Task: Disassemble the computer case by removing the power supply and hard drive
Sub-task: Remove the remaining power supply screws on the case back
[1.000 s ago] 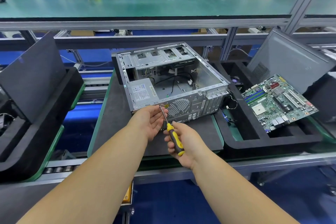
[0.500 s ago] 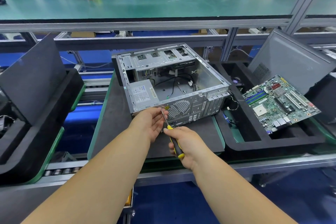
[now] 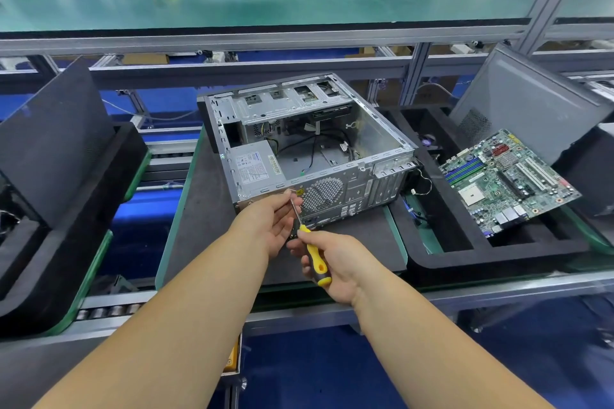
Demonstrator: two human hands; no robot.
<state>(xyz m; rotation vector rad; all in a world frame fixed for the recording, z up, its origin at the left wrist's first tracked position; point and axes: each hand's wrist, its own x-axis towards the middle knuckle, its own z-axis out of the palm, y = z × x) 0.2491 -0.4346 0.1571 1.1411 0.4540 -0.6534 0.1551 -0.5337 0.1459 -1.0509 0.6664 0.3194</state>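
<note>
Open computer case (image 3: 309, 149) lying on its side on a dark grey pallet (image 3: 199, 226), rear panel facing the camera. Power supply (image 3: 255, 168) seated in the near left corner of the case, label up. Right hand (image 3: 335, 262) wrapped around the yellow-and-black handle of a screwdriver (image 3: 310, 246), shaft angled up toward the rear panel just beside the power supply. Left hand (image 3: 272, 226) with fingertips pinching the shaft near the tip. Motherboard (image 3: 508, 179) resting tilted on a black foam tray (image 3: 465, 256) to the right, well apart from the case.
</note>
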